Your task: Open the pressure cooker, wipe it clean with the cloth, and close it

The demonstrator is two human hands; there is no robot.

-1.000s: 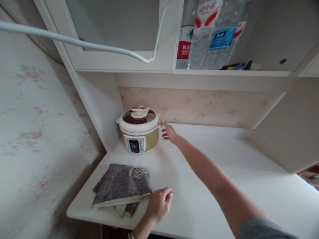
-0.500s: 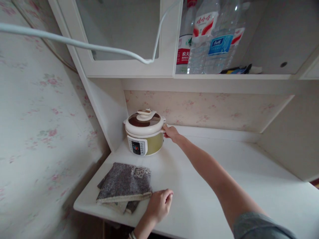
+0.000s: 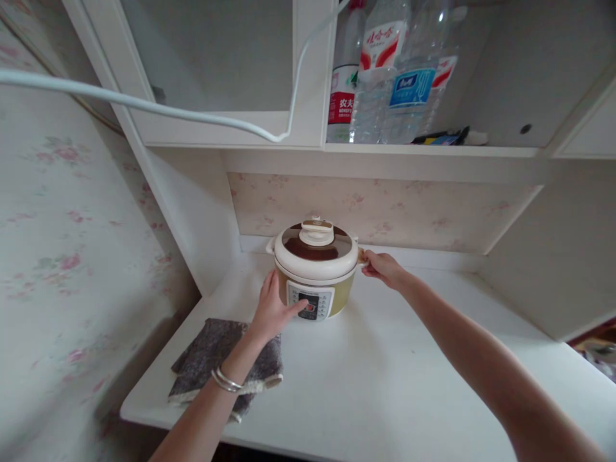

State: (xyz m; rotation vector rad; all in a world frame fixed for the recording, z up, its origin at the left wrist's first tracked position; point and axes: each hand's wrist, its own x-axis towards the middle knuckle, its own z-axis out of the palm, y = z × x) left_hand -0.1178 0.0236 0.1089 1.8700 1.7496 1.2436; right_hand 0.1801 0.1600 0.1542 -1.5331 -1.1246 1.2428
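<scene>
Flowered wallpaper (image 3: 67, 282) covers the wall at the left and the strip behind a white desk (image 3: 414, 372). Over it hangs a white cabinet (image 3: 192, 136), with several clear plastic bottles (image 3: 378, 96) standing in its uncovered section and a white cable (image 3: 192, 115) running across its front. Toward the back of the desk, left of its middle, stands an electric cooker (image 3: 315, 271), upright, its lid on and its control panel (image 3: 310, 303) facing forward. The right hand (image 3: 382, 268) grips the handle on the cooker's right side, fingers curled around it. The left hand (image 3: 275, 308) is open at the cooker's front left, its thumb reaching across the panel; whether it touches is unclear. Bangles (image 3: 226, 380) circle that wrist, above a folded grey cloth (image 3: 212, 350) near the front edge.
</scene>
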